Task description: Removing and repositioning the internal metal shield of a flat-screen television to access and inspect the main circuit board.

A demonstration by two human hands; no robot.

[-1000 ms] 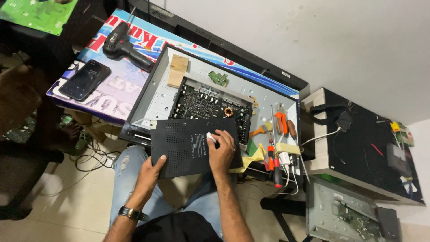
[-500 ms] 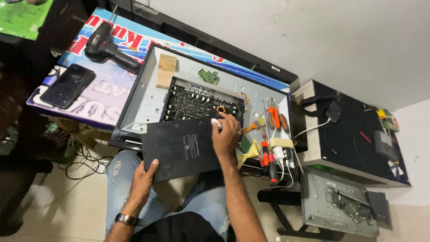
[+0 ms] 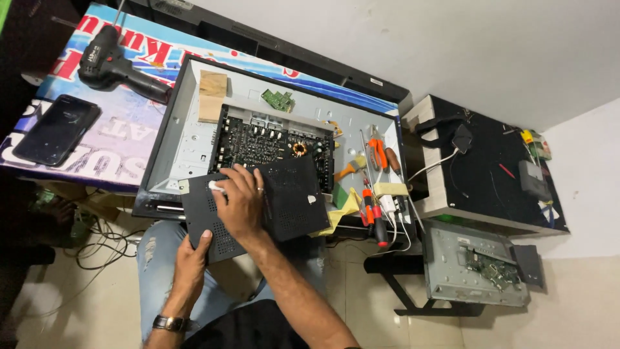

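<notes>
A black perforated metal cover (image 3: 284, 200) lies tilted over the near edge of an opened device chassis (image 3: 187, 139), partly on my lap. My left hand (image 3: 190, 258) grips the cover's near left edge. My right hand (image 3: 240, 200) presses down on the cover's top with a small white object (image 3: 216, 187) under its fingers, likely a cloth or wipe. Behind the cover sits the exposed black circuit board (image 3: 271, 142) with a copper coil (image 3: 299, 149).
Two wooden blocks (image 3: 212, 94) and a small green board (image 3: 278, 99) lie inside the chassis. Pliers and screwdrivers (image 3: 374, 194) lie at its right. A black drill (image 3: 119, 64) and a phone (image 3: 57, 129) rest on the printed banner. A black-topped side table (image 3: 497, 168) and a metal panel (image 3: 475, 265) stand at the right.
My right hand has slid left across the cover, from its right edge to its left part. The view has shifted closer; my left hand stays at the cover's near edge.
</notes>
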